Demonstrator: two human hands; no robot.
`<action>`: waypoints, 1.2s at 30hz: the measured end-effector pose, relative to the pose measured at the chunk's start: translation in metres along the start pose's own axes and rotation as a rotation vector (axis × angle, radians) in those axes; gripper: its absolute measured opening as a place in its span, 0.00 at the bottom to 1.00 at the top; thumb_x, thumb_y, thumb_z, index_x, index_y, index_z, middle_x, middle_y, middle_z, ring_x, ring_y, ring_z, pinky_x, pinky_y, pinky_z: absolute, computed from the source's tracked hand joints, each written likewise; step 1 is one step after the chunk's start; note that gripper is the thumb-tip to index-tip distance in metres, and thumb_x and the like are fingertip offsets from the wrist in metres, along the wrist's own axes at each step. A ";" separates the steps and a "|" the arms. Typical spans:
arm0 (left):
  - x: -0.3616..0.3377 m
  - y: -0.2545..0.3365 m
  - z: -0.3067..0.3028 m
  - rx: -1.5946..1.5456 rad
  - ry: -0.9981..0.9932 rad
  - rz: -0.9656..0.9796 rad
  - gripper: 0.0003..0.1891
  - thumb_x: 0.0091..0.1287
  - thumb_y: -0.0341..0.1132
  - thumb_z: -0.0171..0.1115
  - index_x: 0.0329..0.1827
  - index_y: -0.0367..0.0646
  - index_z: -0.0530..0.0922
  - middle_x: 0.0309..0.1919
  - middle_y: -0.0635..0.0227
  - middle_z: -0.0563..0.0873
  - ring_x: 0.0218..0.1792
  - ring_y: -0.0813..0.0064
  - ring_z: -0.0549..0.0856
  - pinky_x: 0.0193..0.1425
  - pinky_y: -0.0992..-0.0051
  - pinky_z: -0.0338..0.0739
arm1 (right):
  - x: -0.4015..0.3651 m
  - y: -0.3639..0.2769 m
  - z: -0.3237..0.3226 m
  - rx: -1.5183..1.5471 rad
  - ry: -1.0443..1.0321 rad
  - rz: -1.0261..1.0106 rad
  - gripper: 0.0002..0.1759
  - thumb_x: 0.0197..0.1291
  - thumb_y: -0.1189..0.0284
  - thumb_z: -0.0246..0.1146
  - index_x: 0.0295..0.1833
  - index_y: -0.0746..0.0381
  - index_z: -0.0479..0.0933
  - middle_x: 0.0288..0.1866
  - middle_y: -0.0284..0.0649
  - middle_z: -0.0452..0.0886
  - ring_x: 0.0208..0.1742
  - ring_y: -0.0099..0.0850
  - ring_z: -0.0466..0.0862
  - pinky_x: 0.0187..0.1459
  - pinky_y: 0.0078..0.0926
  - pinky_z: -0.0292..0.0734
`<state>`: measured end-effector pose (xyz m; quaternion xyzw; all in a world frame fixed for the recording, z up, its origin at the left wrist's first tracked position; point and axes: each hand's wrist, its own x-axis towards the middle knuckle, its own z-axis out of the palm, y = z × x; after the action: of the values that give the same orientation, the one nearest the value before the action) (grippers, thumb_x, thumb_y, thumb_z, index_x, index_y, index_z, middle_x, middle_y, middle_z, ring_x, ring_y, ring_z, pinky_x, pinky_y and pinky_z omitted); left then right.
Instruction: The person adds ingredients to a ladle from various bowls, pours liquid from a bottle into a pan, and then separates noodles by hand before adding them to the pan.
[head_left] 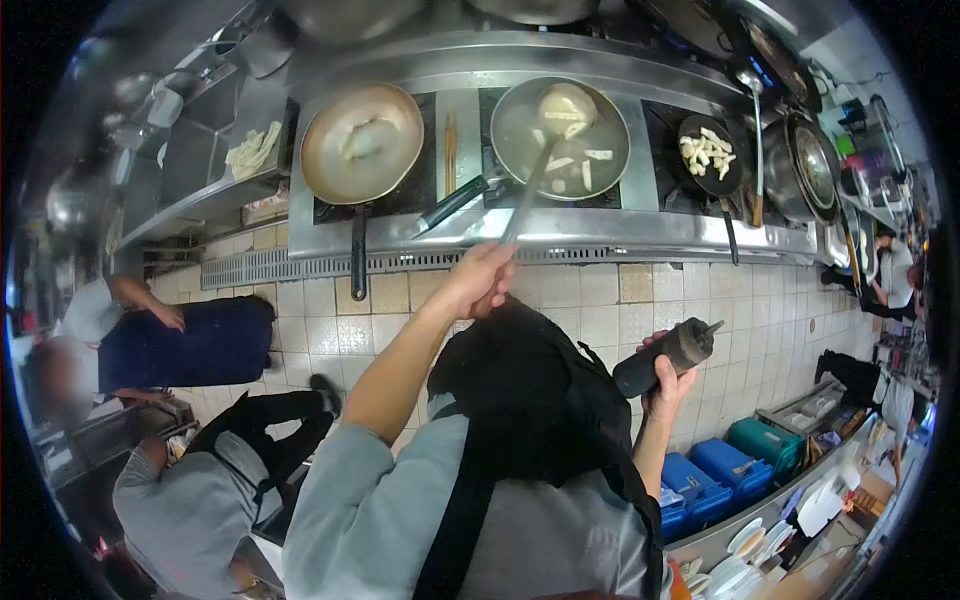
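Observation:
My left hand (483, 280) is closed around the handle of a ladle (528, 200). The ladle's bowl rests in a wide pan (497, 160) of cloudy liquid, where several pale strips (598, 155) float, some of them in the bowl. The pan's dark handle (455, 205) points toward the front left of the stove. Off to the right, away from the stove, my right hand (668, 385) grips a dark squeeze bottle (660, 360), tilted with its nozzle pointing right. What the bottle contains cannot be seen.
A second pan (362, 145) stands left on the stove (460, 228), with wooden chopsticks (450, 150) between. A small black pan (708, 180) with pale pieces sits right. Co-workers (200, 500) are at left and far right. Blue bins (690, 485) stand behind right.

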<state>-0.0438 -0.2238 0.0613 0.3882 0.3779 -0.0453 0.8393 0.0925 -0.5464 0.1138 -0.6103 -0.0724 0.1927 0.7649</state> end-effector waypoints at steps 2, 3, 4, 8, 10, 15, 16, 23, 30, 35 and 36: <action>-0.033 0.019 0.018 0.654 0.255 0.156 0.16 0.78 0.43 0.49 0.55 0.39 0.72 0.23 0.63 0.81 0.15 0.74 0.76 0.17 0.70 0.71 | -0.004 0.001 -0.007 -0.008 0.011 -0.017 0.38 0.51 0.64 0.75 0.63 0.68 0.67 0.49 0.48 0.79 0.47 0.39 0.84 0.47 0.38 0.85; -0.030 0.007 0.010 0.661 0.252 0.150 0.16 0.78 0.43 0.49 0.55 0.39 0.72 0.23 0.63 0.81 0.15 0.74 0.76 0.17 0.70 0.71 | -0.007 0.002 -0.011 -0.004 0.019 -0.013 0.38 0.51 0.64 0.75 0.63 0.68 0.67 0.49 0.48 0.79 0.47 0.39 0.84 0.47 0.38 0.85; -0.021 -0.012 -0.002 0.949 0.402 0.472 0.15 0.78 0.42 0.48 0.53 0.39 0.72 0.20 0.65 0.78 0.15 0.74 0.75 0.16 0.70 0.70 | -0.009 0.004 -0.014 -0.008 0.040 -0.006 0.37 0.51 0.64 0.75 0.63 0.68 0.67 0.49 0.48 0.79 0.47 0.39 0.84 0.47 0.38 0.85; -0.037 0.013 0.022 0.571 0.274 0.152 0.14 0.77 0.41 0.48 0.52 0.38 0.72 0.18 0.65 0.76 0.16 0.72 0.78 0.17 0.69 0.73 | -0.015 0.017 -0.035 0.048 0.077 0.032 0.36 0.51 0.67 0.76 0.63 0.67 0.68 0.49 0.47 0.80 0.46 0.39 0.84 0.48 0.39 0.85; -0.038 0.020 0.022 0.322 0.208 0.083 0.15 0.77 0.41 0.48 0.52 0.37 0.72 0.19 0.64 0.76 0.17 0.72 0.79 0.17 0.69 0.73 | -0.018 0.016 -0.038 0.043 0.078 0.028 0.36 0.51 0.67 0.75 0.63 0.66 0.68 0.49 0.48 0.80 0.46 0.39 0.84 0.48 0.39 0.85; -0.059 0.022 0.027 0.664 0.295 0.110 0.15 0.76 0.43 0.50 0.51 0.38 0.72 0.20 0.64 0.77 0.17 0.73 0.79 0.17 0.70 0.73 | -0.017 0.022 -0.047 0.039 0.086 0.019 0.36 0.51 0.67 0.75 0.64 0.66 0.67 0.49 0.48 0.80 0.46 0.39 0.84 0.48 0.38 0.84; -0.058 0.016 0.027 0.843 0.336 0.182 0.15 0.77 0.43 0.50 0.53 0.39 0.72 0.22 0.67 0.76 0.16 0.75 0.77 0.17 0.72 0.73 | -0.016 0.022 -0.046 0.040 0.080 0.021 0.36 0.52 0.67 0.75 0.63 0.66 0.68 0.49 0.48 0.80 0.46 0.39 0.84 0.48 0.38 0.84; -0.045 0.012 0.023 0.260 0.149 0.086 0.15 0.75 0.42 0.54 0.56 0.40 0.73 0.27 0.63 0.81 0.20 0.74 0.81 0.15 0.69 0.75 | -0.014 0.012 -0.042 0.014 0.055 -0.005 0.35 0.52 0.67 0.75 0.64 0.66 0.68 0.50 0.47 0.80 0.47 0.38 0.83 0.50 0.39 0.82; -0.069 0.001 0.024 1.227 0.518 0.403 0.21 0.73 0.39 0.53 0.65 0.39 0.69 0.39 0.48 0.86 0.36 0.43 0.86 0.44 0.49 0.81 | -0.013 0.011 -0.038 -0.007 -0.004 0.029 0.36 0.54 0.65 0.74 0.65 0.67 0.68 0.50 0.46 0.80 0.49 0.38 0.83 0.49 0.38 0.84; -0.068 0.011 0.024 0.430 0.203 0.065 0.20 0.75 0.41 0.55 0.63 0.40 0.72 0.39 0.61 0.86 0.35 0.61 0.89 0.37 0.59 0.85 | -0.009 0.013 -0.042 -0.077 -0.017 0.028 0.36 0.53 0.65 0.75 0.64 0.67 0.69 0.49 0.47 0.81 0.48 0.39 0.84 0.51 0.39 0.83; -0.065 0.005 0.016 0.111 0.130 0.040 0.17 0.74 0.41 0.55 0.60 0.40 0.74 0.36 0.62 0.85 0.33 0.66 0.87 0.36 0.61 0.85 | -0.011 0.013 -0.040 -0.054 0.029 0.034 0.36 0.53 0.66 0.75 0.64 0.67 0.69 0.48 0.47 0.81 0.47 0.38 0.84 0.52 0.40 0.83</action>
<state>-0.0783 -0.2459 0.1143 0.4436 0.4205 -0.0243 0.7911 0.0935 -0.5841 0.0934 -0.6348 -0.0561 0.1948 0.7456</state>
